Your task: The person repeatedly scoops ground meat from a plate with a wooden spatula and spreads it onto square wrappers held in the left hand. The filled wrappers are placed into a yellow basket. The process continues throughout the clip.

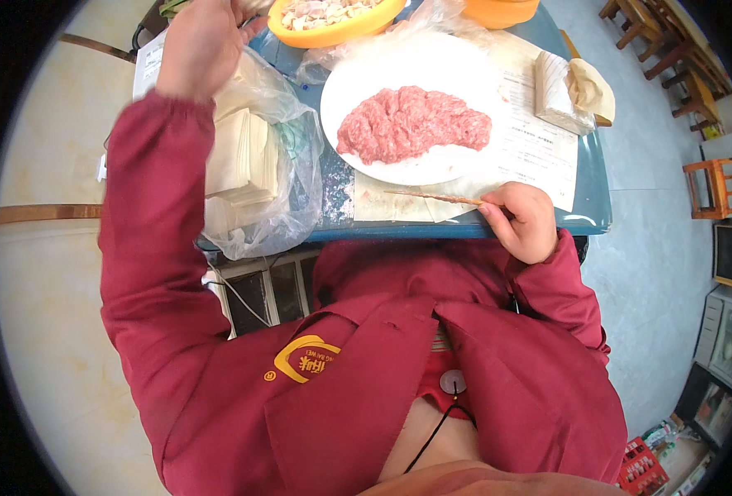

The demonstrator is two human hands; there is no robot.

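Note:
My right hand (pixel 521 220) grips a thin wooden stick (pixel 434 197), smeared with meat, between thumb and fingers at the table's front edge. Just beyond the stick, a white plate (pixel 403 65) holds a mound of raw minced meat (pixel 412 126). My left hand (pixel 201 46) is raised at the top left, slightly blurred, its fingers partly cut off by the frame. Something pale is by these fingers, but whether they hold it is unclear. Below that hand, a stack of pale square dough wrappers (pixel 242 155) lies in a clear plastic bag (pixel 301 186).
A yellow bowl (pixel 313 42) of small pale pieces, perhaps filled wontons, stands behind the plate. An orange bowl (pixel 502 13) is farther right. Printed paper (pixel 540 161) lies under the plate, with a tissue pack (pixel 558 93) on it. Wooden stools (pixel 716 186) stand on the floor at right.

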